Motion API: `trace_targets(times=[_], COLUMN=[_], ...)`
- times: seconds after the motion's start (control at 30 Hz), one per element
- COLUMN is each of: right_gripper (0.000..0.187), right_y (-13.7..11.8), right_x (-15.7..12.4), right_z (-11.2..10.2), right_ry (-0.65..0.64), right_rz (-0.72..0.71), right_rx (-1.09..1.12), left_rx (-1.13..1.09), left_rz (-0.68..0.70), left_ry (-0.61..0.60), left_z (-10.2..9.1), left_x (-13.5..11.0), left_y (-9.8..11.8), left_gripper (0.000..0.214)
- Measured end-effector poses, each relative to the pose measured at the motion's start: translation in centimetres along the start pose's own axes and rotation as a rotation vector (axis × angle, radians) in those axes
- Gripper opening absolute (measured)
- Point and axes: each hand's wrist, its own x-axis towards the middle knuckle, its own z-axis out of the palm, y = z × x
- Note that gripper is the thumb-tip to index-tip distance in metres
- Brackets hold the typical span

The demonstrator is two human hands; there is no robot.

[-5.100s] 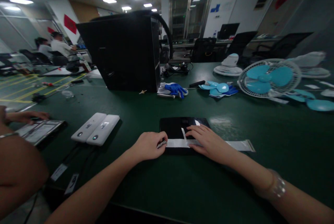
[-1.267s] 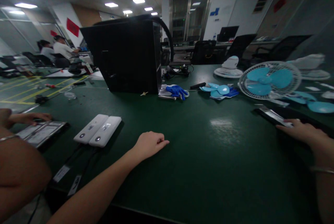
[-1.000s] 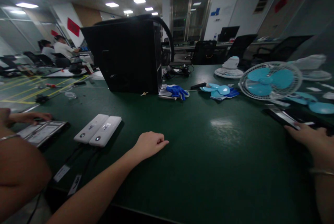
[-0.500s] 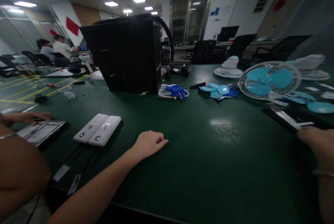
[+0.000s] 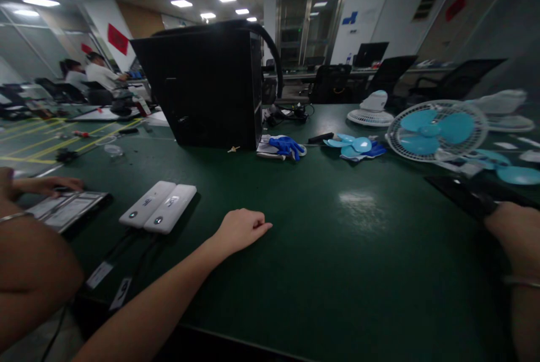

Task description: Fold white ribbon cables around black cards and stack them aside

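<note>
My left hand rests on the dark green table, its fingers curled in and the thumb lying forward along them, with nothing visible inside. At the right edge my right hand is closed around a dark, blurred, elongated thing whose kind I cannot make out. That hand is over a flat black item on the table. Just beyond it stands a fan head with blue blades in a white grille. Two white power-bank-like boxes with cables lie left of my left hand.
A large black computer case stands at the back. Near it lie blue-and-white gloves, a small key and a loose blue fan blade. Another person's hand touches a flat device at far left.
The pale strip by my right hand has given way to a dark, blurred shape there. My left hand has stayed in place.
</note>
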Motion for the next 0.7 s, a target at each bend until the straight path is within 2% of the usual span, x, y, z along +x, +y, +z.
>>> trace_targets(times=[0.1, 0.2, 0.27, 0.37, 0.47, 0.53, 0.6, 0.7], right_gripper=[0.057, 0.055, 0.056, 0.057, 0.055, 0.050, 0.046, 0.044], right_y=[-1.3, -3.4, -5.3, -9.1, -12.8, -14.6, -15.7, -16.7], right_x=[-2.4, -4.3, -5.2, -7.1, -10.7, -13.9, -17.4, -22.0], right_z=[-1.9, -4.1, -5.2, -6.5, -7.3, -7.9, -8.6, -9.5], right_ry=[-0.107, -0.095, -0.067, -0.021, -0.065, -0.154, -0.304, -0.515], right_rz=[0.082, -0.046, -0.220, -0.586, -0.900, -1.088, -1.326, -1.536], right_rx=[0.073, 0.130, 0.191, 0.334, 0.481, 0.562, 0.671, 0.708], left_rx=[-0.006, -0.046, -0.111, -0.253, -0.442, -0.602, -0.820, -1.129], left_rz=[0.014, 0.005, -0.003, -0.002, -0.013, -0.034, -0.068, -0.097], left_ry=[0.004, 0.002, 0.008, 0.030, 0.062, 0.076, 0.075, -0.021], left_z=[0.0, -0.1, -0.2, -0.2, 0.3, 0.8, 1.2, 1.3], left_x=[0.0, -0.1, -0.1, -0.1, 0.2, 0.6, 1.0, 1.3], left_y=[0.0, 0.1, 0.1, 0.0, -0.4, -0.8, -1.1, -1.2], left_gripper=[0.038, 0.040, 0.039, 0.037, 0.040, 0.043, 0.050, 0.067])
